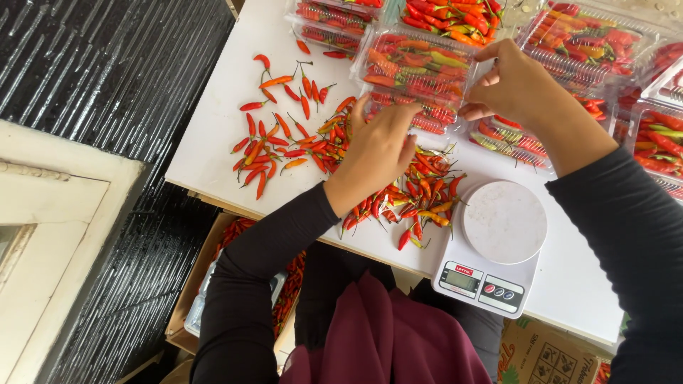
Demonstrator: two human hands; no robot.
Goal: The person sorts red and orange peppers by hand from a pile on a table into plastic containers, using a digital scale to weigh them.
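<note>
Holding a clear plastic clamshell box (416,71) of red and orange chillies between them, both hands press at its edges near the middle of the white table (213,135). The left hand (377,146) grips the box's near left corner, fingers curled over the rim and thumb underneath as far as can be seen. The right hand (516,85) pinches the box's right edge with bent fingers. The box appears to sit on top of another filled box, though the hands hide much of the one below.

Just under the left hand lies a loose heap of chillies (413,195), spreading toward the person. More loose chillies (274,135) are scattered to the left, well apart from each other near the table's left side. To the right of the heap, close to the near edge, stands a white kitchen scale (494,245) with a round bare platform and a small display.

Behind and to the right of the hands, more filled clear boxes (587,39) crowd the far side of the table. Below the table's near edge, a cardboard carton (206,263) holds further chillies.
</note>
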